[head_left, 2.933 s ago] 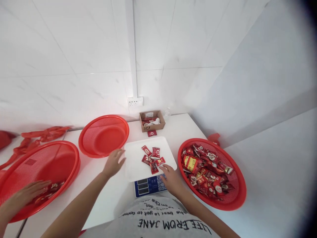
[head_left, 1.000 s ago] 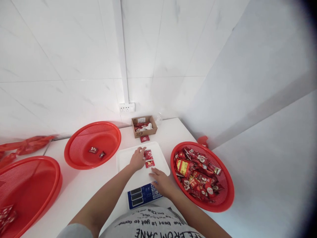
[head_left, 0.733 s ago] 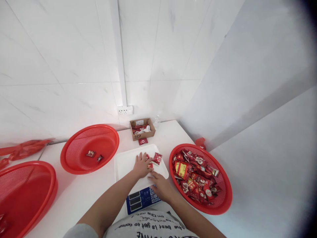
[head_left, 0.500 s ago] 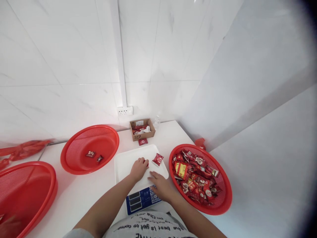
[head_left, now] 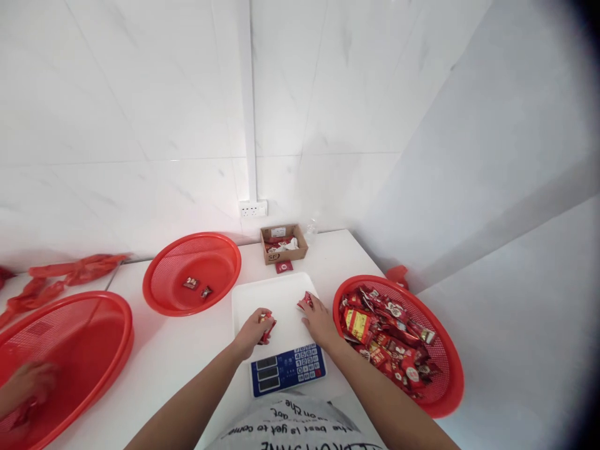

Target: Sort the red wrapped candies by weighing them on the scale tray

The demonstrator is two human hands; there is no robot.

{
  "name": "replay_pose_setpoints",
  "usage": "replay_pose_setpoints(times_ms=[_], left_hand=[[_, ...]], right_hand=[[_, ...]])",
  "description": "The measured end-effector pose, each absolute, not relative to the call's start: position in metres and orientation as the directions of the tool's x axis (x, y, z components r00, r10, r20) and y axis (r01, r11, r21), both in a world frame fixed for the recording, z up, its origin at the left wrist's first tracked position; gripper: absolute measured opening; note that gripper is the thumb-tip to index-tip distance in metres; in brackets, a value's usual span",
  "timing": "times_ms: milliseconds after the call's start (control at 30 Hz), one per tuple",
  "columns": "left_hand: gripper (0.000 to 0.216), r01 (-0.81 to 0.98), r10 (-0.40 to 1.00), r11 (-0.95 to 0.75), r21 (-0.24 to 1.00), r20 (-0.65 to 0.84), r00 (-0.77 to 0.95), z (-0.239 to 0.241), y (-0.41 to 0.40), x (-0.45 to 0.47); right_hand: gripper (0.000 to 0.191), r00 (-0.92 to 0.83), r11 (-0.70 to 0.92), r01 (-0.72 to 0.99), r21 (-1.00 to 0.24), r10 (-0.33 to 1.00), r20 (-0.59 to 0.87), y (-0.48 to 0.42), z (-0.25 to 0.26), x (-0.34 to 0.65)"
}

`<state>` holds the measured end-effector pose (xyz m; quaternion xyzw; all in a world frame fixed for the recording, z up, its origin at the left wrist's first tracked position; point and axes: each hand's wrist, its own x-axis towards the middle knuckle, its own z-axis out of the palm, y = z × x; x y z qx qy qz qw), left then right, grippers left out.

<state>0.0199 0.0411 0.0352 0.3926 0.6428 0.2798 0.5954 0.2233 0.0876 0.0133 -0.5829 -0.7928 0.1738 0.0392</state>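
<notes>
**Head view: both hands on the tray, one fisted, one reaching**

The left hand (head_left: 254, 327) lies at 7 o'clock on the white tray (head_left: 276, 289), knuckles up and fingers curled into a loose fist around red packets (head_left: 268, 325). The packets poke out on the thumb side toward 3 o'clock; their long axis is hidden in the fist.

The right hand (head_left: 320, 320) comes in from 5 o'clock, forearm straight and palm down. Its fingers are held together and stretched toward 11 o'clock. The fingertips are on a lone packet (head_left: 305, 300) at the tray's 3 o'clock edge; whether they pinch it or only touch it cannot be told. That packet sits tilted, too small to read its axis.

The scale (head_left: 287, 369) shows its keypad at 6 o'clock. A full basket (head_left: 445, 400) stands at 4 o'clock.
</notes>
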Motion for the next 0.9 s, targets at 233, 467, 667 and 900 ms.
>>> replay_pose_setpoints(times_ms=[233, 467, 667, 900], left_hand=[[0.052, -0.092, 0.777, 0.629, 0.772, -0.62, 0.108, 0.04, 0.014, 0.026], [0.06, -0.266, 0.669, 0.74, 0.618, -0.632, 0.392, 0.039, -0.005, 0.04], [0.05, -0.225, 0.69, 0.695, 0.682, -0.547, 0.474, 0.034, -0.015, 0.047], [0.024, -0.429, 0.734, 0.63, 0.648, -0.676, 0.057, 0.068, 0.033, -0.016]], right_hand=[[0.031, -0.329, 0.22, 0.856, -0.467, 0.93, -0.166, 0.065, 0.032, 0.211], [0.027, -0.455, -0.09, 0.46, -0.883, 0.83, -0.322, 0.027, 0.07, 0.196], [0.035, -0.509, -0.186, 0.452, -0.872, 0.75, -0.423, 0.006, 0.07, 0.208], [0.048, -0.28, -0.294, 0.373, -0.88, 0.868, -0.409, 0.005, 0.064, 0.241]])
